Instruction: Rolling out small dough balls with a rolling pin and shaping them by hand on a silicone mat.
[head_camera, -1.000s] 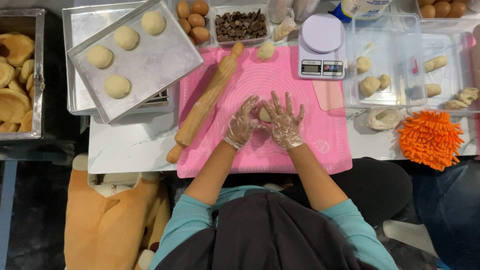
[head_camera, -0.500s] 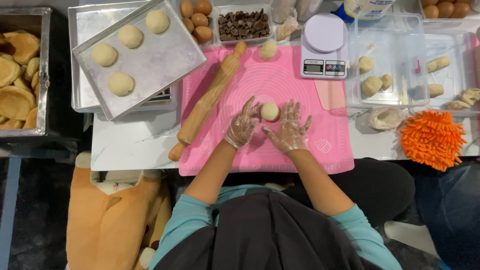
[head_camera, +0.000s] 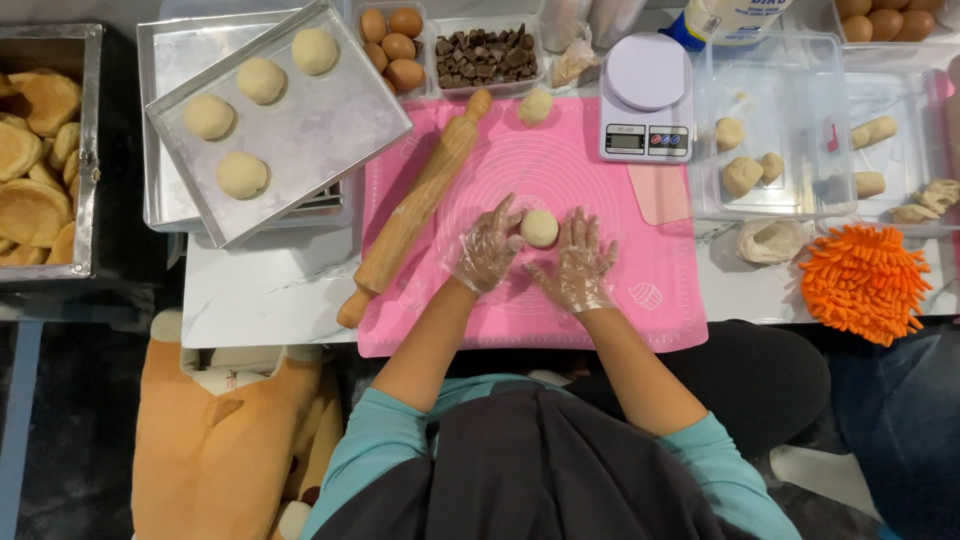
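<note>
Your spread left hand (head_camera: 484, 250) and right hand (head_camera: 580, 268) cup one dough ball (head_camera: 540, 228) between them, with four shaped balls (head_camera: 260, 80) already on the tray (head_camera: 330, 140) and more dough pieces (head_camera: 742, 175) waiting.

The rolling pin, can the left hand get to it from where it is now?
Probably yes. The rolling pin lies just beside the left hand on the pink mat, with nothing between them.

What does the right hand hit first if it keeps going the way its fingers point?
The right hand points up the pink mat, fingers spread. The dough ball sits just left of that line. Straight ahead looks free until the kitchen scale, though heights are unclear.
</note>
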